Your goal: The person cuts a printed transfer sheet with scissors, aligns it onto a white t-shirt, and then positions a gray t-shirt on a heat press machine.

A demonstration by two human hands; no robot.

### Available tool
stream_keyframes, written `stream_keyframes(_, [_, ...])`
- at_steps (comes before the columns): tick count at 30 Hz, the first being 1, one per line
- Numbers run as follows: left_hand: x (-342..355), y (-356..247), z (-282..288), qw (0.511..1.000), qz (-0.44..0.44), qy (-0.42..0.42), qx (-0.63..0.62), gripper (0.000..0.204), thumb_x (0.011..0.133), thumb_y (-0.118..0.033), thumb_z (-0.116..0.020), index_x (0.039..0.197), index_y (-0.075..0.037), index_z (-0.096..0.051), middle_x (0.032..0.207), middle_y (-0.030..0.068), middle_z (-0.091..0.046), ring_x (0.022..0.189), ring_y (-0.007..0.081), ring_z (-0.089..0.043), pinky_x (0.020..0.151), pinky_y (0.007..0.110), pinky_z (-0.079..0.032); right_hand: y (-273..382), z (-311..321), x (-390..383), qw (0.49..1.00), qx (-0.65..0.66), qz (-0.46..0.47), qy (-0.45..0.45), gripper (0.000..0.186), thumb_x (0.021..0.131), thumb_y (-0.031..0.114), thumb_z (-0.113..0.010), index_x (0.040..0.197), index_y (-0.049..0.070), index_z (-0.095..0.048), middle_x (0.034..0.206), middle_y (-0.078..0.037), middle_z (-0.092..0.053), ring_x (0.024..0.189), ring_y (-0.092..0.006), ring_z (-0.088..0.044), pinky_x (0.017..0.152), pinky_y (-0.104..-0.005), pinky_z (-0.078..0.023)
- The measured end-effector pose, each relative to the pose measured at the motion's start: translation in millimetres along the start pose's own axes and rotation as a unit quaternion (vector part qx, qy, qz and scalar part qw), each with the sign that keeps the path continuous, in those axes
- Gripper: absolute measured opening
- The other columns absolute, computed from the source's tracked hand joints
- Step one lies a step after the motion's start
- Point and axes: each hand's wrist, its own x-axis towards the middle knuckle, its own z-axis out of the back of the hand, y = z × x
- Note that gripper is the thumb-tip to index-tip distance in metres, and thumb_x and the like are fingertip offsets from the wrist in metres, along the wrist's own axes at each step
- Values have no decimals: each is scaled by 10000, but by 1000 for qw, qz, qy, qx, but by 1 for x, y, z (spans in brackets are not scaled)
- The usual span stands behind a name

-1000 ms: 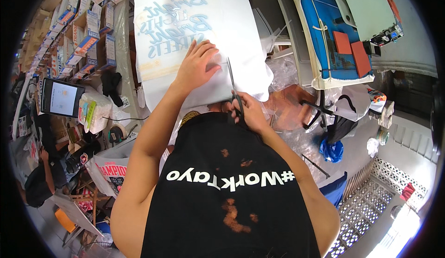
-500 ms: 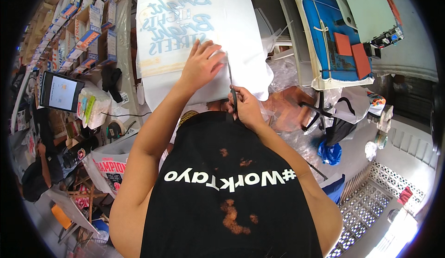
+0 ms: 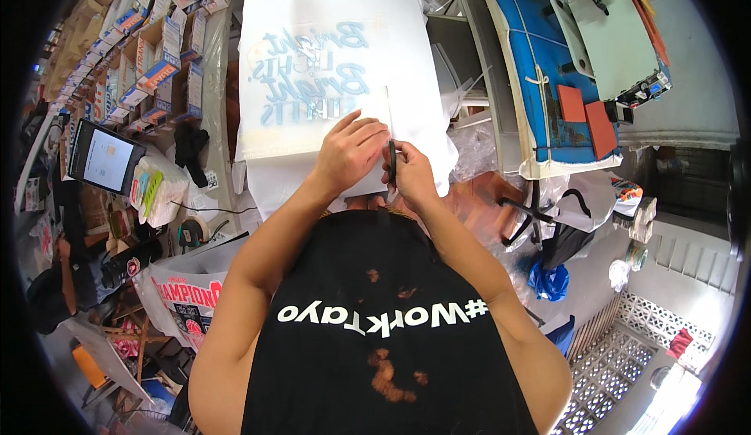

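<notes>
On the worktable point(image 3: 227, 83), a white sheet with pale blue lettering point(image 3: 328, 83) is laid flat, its near edge lying just in front of the person's chest; the left hand point(image 3: 348, 153) is pressed on the sheet's lower part, palm down with the fingers spread, so that the sheet is pinned in place; a long clear ruler point(image 3: 389, 110) appears to lie along the sheet just beside those fingers, though its outline is faint; the right hand point(image 3: 411, 173) is closed around a slim dark cutting tool point(image 3: 392, 161), held upright like a pen, with its tip set on the sheet at the ruler's near end, right next to the left fingertips.

Boxes of stock point(image 3: 156, 52) are stacked along the table's left side, and a lit tablet point(image 3: 106, 157) stands further left; a blue-topped bench with a white machine point(image 3: 579, 67) is seen to the right.

A slip seems the chief risk; the left fingertips are kept very close to the tool's line, and they could be nicked if the tip rides up over the ruler's edge; the sheet could also creep under uneven pressure, so that the line wanders into the printed lettering; too steep an angle might tear rather than part the material.
</notes>
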Motion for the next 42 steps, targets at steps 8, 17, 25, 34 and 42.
stream_keyframes(8, [6, -20, 15, 999, 16, -41, -2, 178, 758, -10, -719, 935, -32, -717, 1001, 84, -710, 965, 247, -698, 933, 453, -535, 21, 1, 37, 999, -3, 29, -14, 371, 938, 92, -518, 1276, -55, -559, 732, -80, -619, 511, -124, -554, 407, -256, -415])
stream_keyframes(17, [7, -35, 31, 998, 12, -54, 0, 155, 770, -36, -688, 924, -26, -690, 982, 78, -696, 948, 246, -689, 903, 440, -540, 51, -8, 64, 998, -11, 53, -40, 335, 950, 182, -587, 1164, -74, -619, 698, -74, -633, 483, -100, -521, 386, -251, -379])
stream_keyframes(25, [4, -40, 39, 999, 18, -50, -7, 156, 753, -4, -706, 907, -32, -699, 986, 80, -708, 936, 245, -698, 897, 436, -553, 58, -8, 78, 998, -1, 39, -40, 284, 942, 107, -537, 1157, -66, -606, 706, -49, -604, 517, -106, -539, 398, -247, -369])
stream_keyframes(34, [-1, -44, 49, 987, 87, -111, -82, 93, 827, -27, -669, 921, -20, -669, 985, 126, -695, 936, 266, -691, 901, 418, -548, 67, 2, 89, 998, -32, 46, -4, 241, 945, 111, -543, 1135, -24, -605, 764, -53, -600, 589, -140, -597, 446, -276, -464])
stream_keyframes(42, [36, 49, 58, 533, 428, -473, -557, 152, 1062, -123, -379, 1112, -12, -470, 1189, 168, -603, 1142, 262, -605, 993, 445, -519, 124, 110, 41, 943, -210, 195, -171, 353, 975, 133, -582, 1302, 7, -535, 947, -103, -688, 724, -134, -664, 573, -270, -554])
